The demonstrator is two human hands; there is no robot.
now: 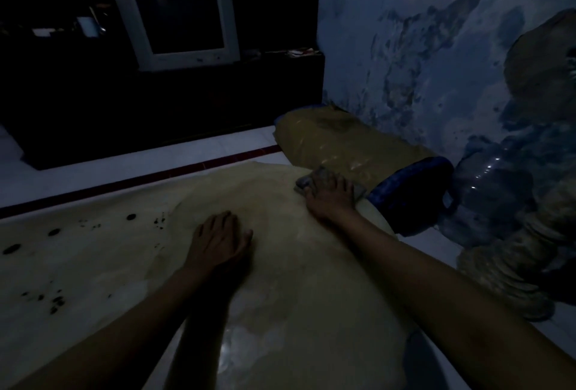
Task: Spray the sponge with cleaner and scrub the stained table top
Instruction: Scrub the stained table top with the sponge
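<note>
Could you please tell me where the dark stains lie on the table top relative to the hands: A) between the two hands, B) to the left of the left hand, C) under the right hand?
B: the dark stains dot the table top left of the left hand, while the right hand presses the sponge far from them.

Sponge and stained table top
Grey sponge [330,187] lies flat under the right hand [328,199]; dark spots dot the tan table top [124,258] left of the left hand [218,240].

The room is very dim with a cold blue cast. The cabinet [93,102] is nearly black. Faint glare marks the table top [249,343]; edges bow and blur.
</note>
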